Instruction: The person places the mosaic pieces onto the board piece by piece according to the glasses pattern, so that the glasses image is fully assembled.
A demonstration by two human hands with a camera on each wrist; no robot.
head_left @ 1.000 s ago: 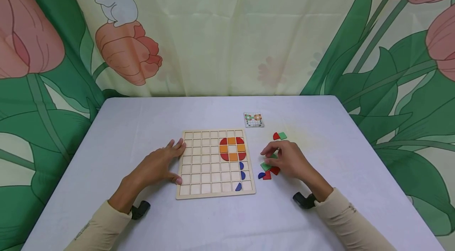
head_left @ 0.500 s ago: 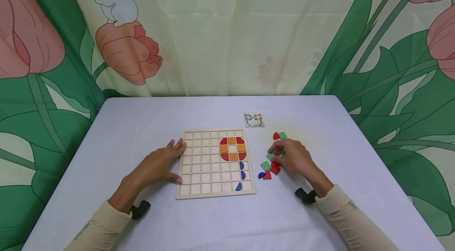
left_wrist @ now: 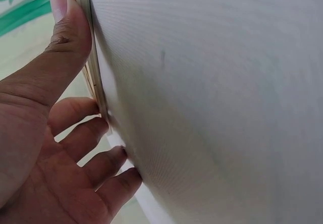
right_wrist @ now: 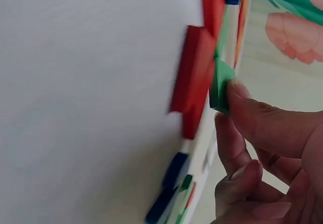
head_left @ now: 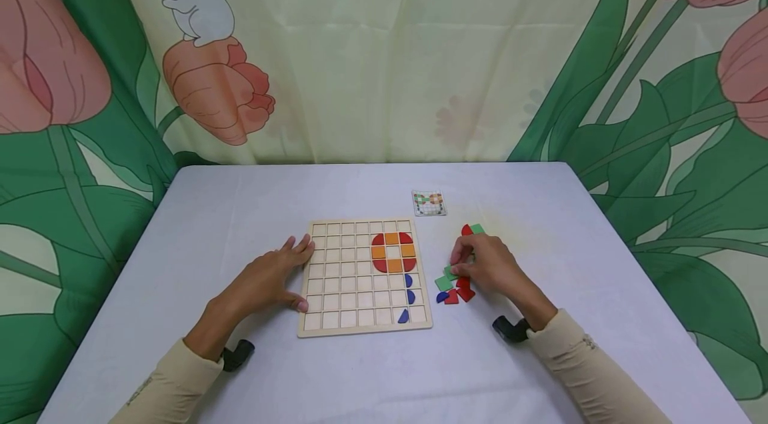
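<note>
My left hand [head_left: 258, 284] rests along the left edge of a wooden grid board [head_left: 336, 304], thumb and fingers spread; the left wrist view shows its fingertips at the board's side. My right hand [head_left: 489, 264] is over the loose pieces right of the board. Its thumb and a finger pinch the edge of a green tile [right_wrist: 220, 85], low over the other pieces. Several red tiles [right_wrist: 194, 67], another green tile [head_left: 443, 284] and a blue half-round piece [head_left: 442, 297] lie by it. The right hand partly hides the pile in the head view.
Red and orange tiles [head_left: 392, 238] form a ring at the board's upper right, with blue pieces [head_left: 411, 297] below. A pattern card [head_left: 429, 203] lies behind the board. A red piece [head_left: 467, 230] and green tile [head_left: 477, 229] lie beyond the right hand. A patterned curtain [head_left: 384, 64] stands behind the table.
My right hand first drew back right, then moved left again to the green tile. Two green tiles have shifted slightly left and nearer. My left hand has stayed at the board's edge.
</note>
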